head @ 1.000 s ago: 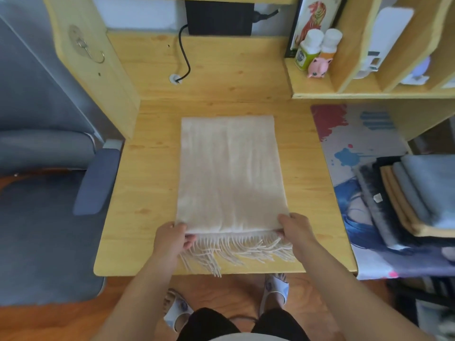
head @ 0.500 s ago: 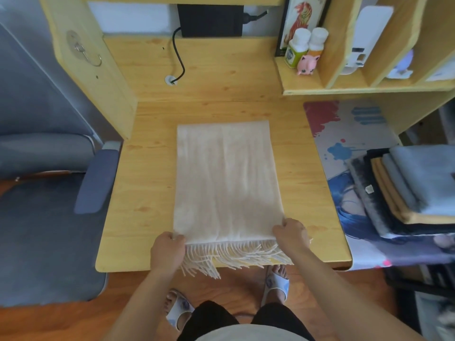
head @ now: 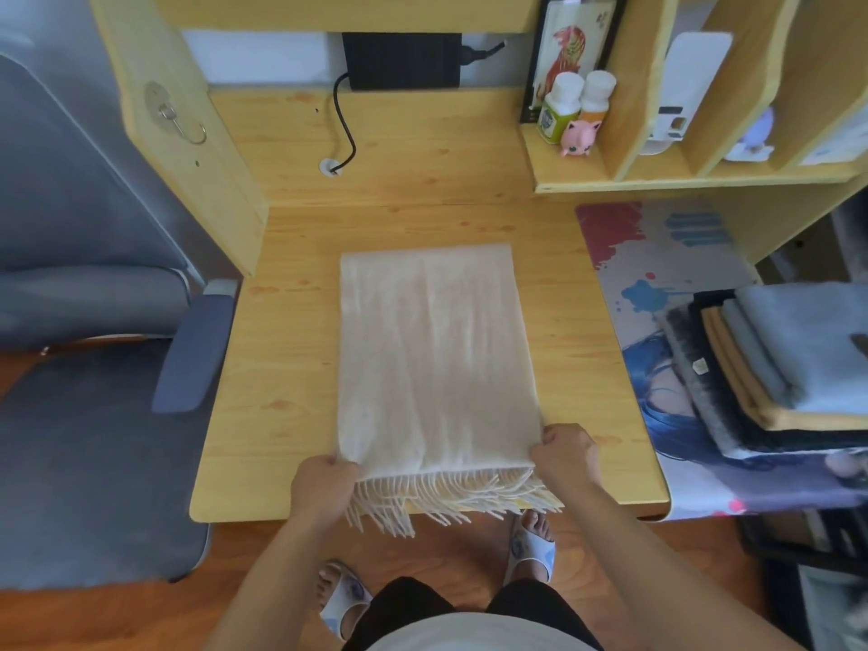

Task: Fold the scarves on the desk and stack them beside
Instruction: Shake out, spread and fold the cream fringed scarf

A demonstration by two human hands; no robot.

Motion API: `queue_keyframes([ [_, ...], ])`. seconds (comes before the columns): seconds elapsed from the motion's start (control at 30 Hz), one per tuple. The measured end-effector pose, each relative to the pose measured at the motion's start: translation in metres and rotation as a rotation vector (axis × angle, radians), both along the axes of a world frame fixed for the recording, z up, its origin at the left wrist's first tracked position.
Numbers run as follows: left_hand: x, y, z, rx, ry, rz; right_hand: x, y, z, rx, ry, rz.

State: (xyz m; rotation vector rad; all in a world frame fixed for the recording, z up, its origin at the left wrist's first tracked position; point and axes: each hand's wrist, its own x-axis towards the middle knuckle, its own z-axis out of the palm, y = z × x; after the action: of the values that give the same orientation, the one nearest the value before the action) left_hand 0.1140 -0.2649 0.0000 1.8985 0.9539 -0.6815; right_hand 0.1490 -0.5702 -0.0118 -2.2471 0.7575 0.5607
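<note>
Gripping the near corners of the cream scarf [head: 432,359], both hands are working at the front edge of the desk [head: 282,368]. Going from the left: the left hand [head: 324,486] is pinching the scarf's near-left corner, its fingers curled under the cloth. The scarf is lying lengthwise down the middle of the desk, flat and already doubled into a long rectangle, its far end short of the back edge and its fringe [head: 446,498] hanging over the front edge. The right hand [head: 566,455] is pinching the near-right corner, fingers curled round the hem.

Progress, as judged: this scarf is partly folded, with at least one more fold across its length looking due before it goes to the side. Toward the right edge of the desk, on the printed mat [head: 657,274], a stack of folded scarves [head: 770,364] is already sitting, so several items appear finished. No other loose scarf is in view, so how many remain cannot be told.

Against the earlier frames: the right hand is sitting slightly farther up the scarf's right edge, and both corners are lifting a little, the cloth bunching at the grips. The scarf's position on the desk is otherwise unchanged.
</note>
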Motion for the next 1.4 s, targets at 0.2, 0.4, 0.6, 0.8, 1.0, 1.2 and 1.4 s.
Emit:
queue_keyframes([
  [0.2,-0.011,-0.005,0.009,0.32,0.019,-0.395,-0.004,0.004,0.014,-0.411,0.271,0.444],
  [0.4,0.043,-0.036,-0.018,0.724,-0.516,-0.925,0.04,0.051,0.025,-0.304,-0.294,0.709],
  [0.6,0.006,-0.055,-0.086,0.679,-0.571,-1.172,0.032,0.033,-0.059,-0.461,-0.235,1.056],
  [0.8,0.006,-0.061,-0.076,0.659,-0.539,-1.129,0.042,0.037,-0.047,-0.441,-0.275,1.007],
  [1.0,0.144,-0.029,-0.03,0.705,-0.867,-0.998,0.183,0.056,-0.011,-0.381,-0.571,0.958],
  [1.2,0.336,0.02,-0.046,0.729,-0.359,-1.146,0.341,0.075,-0.035,-0.599,-0.188,1.195],
  [1.4,0.365,0.009,-0.034,0.664,-0.227,-1.17,0.361,0.075,-0.021,-0.532,-0.089,1.101],
])
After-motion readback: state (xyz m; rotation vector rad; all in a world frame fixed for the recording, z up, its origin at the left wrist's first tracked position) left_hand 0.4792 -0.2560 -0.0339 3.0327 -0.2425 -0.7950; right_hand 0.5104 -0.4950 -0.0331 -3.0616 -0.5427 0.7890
